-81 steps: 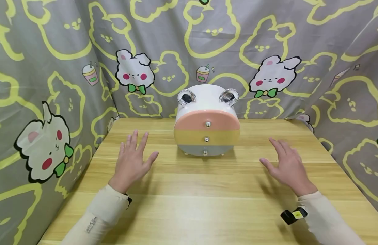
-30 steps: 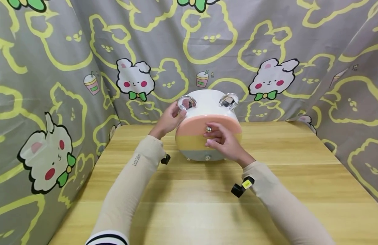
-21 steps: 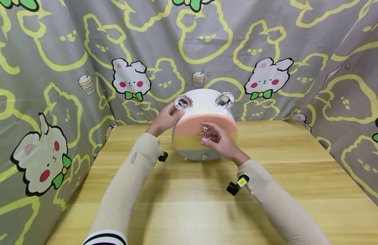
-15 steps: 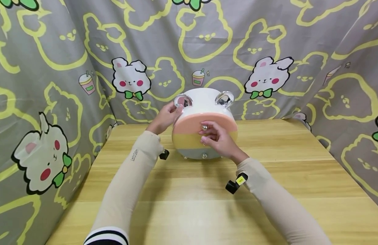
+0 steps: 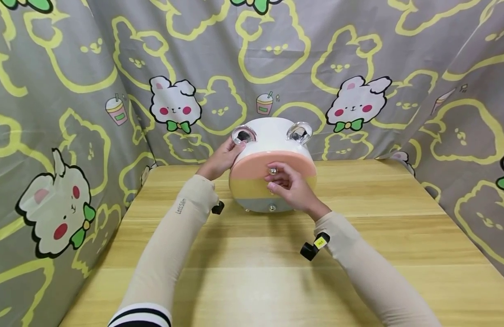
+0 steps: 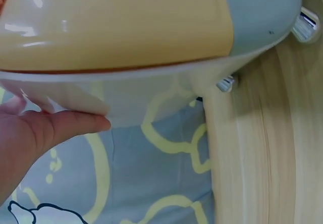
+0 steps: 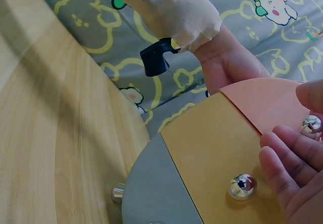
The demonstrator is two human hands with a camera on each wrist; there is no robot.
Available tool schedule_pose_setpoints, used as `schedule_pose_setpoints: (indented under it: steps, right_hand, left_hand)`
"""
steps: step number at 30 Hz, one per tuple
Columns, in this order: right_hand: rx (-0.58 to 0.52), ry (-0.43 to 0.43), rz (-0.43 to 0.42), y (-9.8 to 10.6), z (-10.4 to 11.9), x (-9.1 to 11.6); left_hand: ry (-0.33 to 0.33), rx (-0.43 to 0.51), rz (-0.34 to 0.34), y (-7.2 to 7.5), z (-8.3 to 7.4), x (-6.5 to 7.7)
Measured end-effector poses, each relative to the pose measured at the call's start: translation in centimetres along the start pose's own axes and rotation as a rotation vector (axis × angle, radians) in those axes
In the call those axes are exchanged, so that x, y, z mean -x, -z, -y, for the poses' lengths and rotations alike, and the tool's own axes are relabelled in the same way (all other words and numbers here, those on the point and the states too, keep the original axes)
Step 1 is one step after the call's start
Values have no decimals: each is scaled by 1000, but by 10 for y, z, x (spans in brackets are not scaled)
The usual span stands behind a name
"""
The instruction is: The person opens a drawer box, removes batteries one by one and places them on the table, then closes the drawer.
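A small rounded drawer cabinet (image 5: pixel 272 156) stands on the table, its front striped orange, yellow and grey, with a silver knob on each stripe and silver ears on its white top. My left hand (image 5: pixel 221 156) rests on its left side by the ear, thumb forward; in the left wrist view the thumb (image 6: pixel 81 123) lies straight along the white wall. My right hand (image 5: pixel 290 184) is at the front, fingers curled round the top silver knob (image 7: pixel 311 125). In the right wrist view the yellow stripe's knob (image 7: pixel 242 186) stands free beside the fingers. Whether the orange drawer is pulled out is unclear.
The wooden table (image 5: pixel 244 272) reaches toward me from the cabinet. A grey curtain (image 5: pixel 219 45) with yellow outlines and cartoon rabbits hangs behind and on both sides. A black wrist camera (image 5: pixel 311 247) sticks out below my right wrist.
From apart on either side of the table, both hands have come in to the cabinet, left on its side, right at the top knob. Over the last second they have hardly moved.
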State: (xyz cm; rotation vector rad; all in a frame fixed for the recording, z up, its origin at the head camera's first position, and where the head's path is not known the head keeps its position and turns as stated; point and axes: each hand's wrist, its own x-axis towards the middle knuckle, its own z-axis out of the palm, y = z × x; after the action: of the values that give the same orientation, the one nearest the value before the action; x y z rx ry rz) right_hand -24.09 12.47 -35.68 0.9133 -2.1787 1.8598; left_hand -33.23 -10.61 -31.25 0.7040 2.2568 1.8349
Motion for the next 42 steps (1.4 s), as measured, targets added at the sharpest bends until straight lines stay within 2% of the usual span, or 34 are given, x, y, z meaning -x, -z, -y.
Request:
schedule_pose_setpoints:
  steps: [8, 14, 20, 23, 31, 42]
  right_hand:
    - [4, 11, 17, -2, 3, 4]
    - [9, 22, 17, -4, 6, 10]
    - [15, 23, 31, -5, 9, 15]
    - [11, 27, 41, -6, 11, 18]
    - [-14, 24, 62, -6, 16, 26]
    - [33, 51, 88, -4, 21, 36]
  left_hand:
    - [11, -124, -29, 2, 0, 2]
    - [-25, -193, -81, -2, 3, 1]
    - [-78, -184, -115, -5, 7, 0]
    - [-84, -193, -122, -6, 9, -1]
    - [-68, -220, -127, -7, 10, 0]
    - [-24, -206, -128, -6, 10, 2]
